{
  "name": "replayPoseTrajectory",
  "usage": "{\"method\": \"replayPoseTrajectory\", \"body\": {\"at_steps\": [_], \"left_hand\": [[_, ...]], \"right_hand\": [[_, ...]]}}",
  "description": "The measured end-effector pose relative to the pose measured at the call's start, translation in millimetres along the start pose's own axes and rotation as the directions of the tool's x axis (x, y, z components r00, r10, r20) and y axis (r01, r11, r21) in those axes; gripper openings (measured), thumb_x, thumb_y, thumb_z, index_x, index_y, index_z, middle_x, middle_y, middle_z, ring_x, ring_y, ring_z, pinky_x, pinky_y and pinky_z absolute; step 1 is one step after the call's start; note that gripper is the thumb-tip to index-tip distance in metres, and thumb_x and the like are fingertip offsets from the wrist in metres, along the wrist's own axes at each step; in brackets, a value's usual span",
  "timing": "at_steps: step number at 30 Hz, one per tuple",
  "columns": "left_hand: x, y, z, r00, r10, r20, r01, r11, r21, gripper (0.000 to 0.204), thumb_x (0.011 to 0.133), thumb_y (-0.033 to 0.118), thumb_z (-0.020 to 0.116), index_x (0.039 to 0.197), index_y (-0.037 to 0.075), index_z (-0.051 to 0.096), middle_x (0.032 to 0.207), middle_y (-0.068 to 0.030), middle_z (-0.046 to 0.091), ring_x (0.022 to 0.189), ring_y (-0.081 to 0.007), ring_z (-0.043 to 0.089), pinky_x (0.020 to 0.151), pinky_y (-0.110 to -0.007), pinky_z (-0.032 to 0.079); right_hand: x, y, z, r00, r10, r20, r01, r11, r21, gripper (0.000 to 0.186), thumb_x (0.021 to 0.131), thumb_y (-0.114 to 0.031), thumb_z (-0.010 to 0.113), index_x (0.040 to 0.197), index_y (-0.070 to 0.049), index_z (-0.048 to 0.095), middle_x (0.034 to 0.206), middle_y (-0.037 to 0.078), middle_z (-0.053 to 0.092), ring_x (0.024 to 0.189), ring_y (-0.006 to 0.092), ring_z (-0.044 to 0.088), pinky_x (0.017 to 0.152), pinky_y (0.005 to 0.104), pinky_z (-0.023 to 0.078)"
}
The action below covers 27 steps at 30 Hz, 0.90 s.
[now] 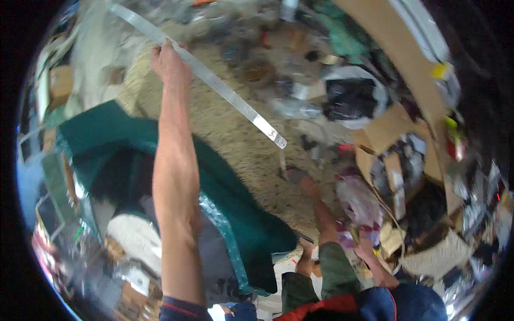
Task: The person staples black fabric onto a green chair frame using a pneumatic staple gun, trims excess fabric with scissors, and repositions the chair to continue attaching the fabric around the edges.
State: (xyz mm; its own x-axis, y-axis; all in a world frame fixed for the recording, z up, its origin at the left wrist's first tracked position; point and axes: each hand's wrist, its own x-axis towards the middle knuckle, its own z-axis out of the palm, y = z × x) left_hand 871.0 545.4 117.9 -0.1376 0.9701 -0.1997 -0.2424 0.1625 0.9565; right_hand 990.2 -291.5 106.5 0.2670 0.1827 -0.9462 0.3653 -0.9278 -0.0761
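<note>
Strip of metal (209, 78) slants beyond the green cover (241, 195), pinched by the left hand (174, 65); probably light, springy, slippery, better held near its middle. Right hand's (365, 247) grip I cannot tell.

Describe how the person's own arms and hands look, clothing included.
The left forearm is bare below a short, dark navy sleeve edged with a thin red line. The left grip is gloveless, with no watch or band visible at its wrist. The right grip also looks gloveless, though small and blurred; its sleeve appears navy too.
</note>
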Motion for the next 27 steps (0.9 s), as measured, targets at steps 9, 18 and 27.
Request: {"method": "replayPoseTrajectory", "body": {"at_steps": [9,18,27], "left_hand": [[-197,-99,-24,0.639,-0.652,0.409,0.179,0.643,0.745,0.050,0.103,0.038,0.063,0.136,0.001,0.058,0.122,-0.0079,0.065,0.115,-0.0215,0.060,0.092,-0.040,0.049],[-509,-40,-238,0.364,-0.930,-0.041,0.799,0.289,0.527,0.047,0.101,0.024,0.068,0.141,0.001,0.058,0.132,-0.0118,0.066,0.111,-0.0231,0.066,0.086,-0.037,0.053],[-569,36,-297,0.502,-0.858,-0.111,0.795,0.406,0.451,0.033,0.101,0.013,0.067,0.131,0.000,0.066,0.126,-0.0102,0.071,0.109,-0.0176,0.067,0.091,-0.031,0.052]], "right_hand": [[19,-115,-42,0.902,-0.391,-0.181,0.399,0.917,0.006,0.070,0.090,-0.020,0.070,0.148,0.002,0.036,0.111,0.035,0.065,0.103,0.0521,0.064,0.088,0.0569,0.051],[114,-209,-86,0.862,-0.507,0.002,0.498,0.847,-0.186,0.082,0.081,0.000,0.057,0.159,-0.003,0.034,0.146,0.034,0.049,0.134,0.0459,0.051,0.111,0.0485,0.044],[244,-366,-11,0.851,-0.471,0.234,0.526,0.751,-0.399,0.056,0.095,-0.008,0.054,0.150,-0.011,0.048,0.154,0.019,0.048,0.142,0.0332,0.046,0.115,0.0443,0.040]]}}
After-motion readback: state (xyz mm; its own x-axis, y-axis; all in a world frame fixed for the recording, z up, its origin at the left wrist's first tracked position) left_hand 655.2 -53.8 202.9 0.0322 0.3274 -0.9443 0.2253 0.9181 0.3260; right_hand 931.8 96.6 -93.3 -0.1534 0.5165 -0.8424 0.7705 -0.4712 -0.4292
